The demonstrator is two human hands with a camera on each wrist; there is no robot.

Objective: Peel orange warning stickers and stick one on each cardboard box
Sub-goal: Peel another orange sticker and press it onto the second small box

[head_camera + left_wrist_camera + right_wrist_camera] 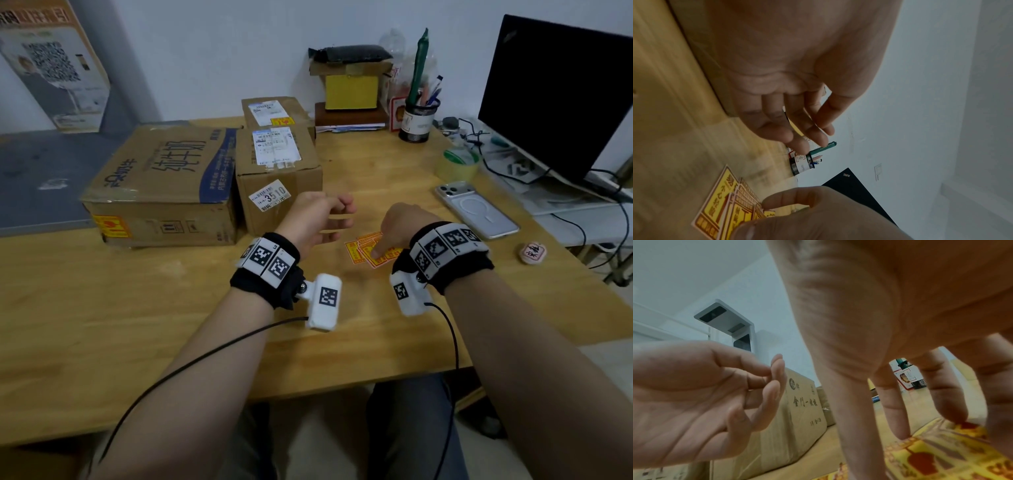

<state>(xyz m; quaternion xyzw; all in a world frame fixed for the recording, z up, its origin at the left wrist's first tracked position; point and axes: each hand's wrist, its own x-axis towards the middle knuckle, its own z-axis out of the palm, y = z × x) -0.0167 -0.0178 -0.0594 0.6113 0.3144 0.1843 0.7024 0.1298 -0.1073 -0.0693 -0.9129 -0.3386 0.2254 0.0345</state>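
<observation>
While the right hand (399, 229) presses fingertips (898, 433) on the stickers (368, 253) lying mid-desk | left hand (317, 219) hovers empty, loosely curled | boxes (277, 174) far left.

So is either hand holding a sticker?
No. The right hand presses fingertips on the orange stickers; the left hand holds nothing.
</observation>
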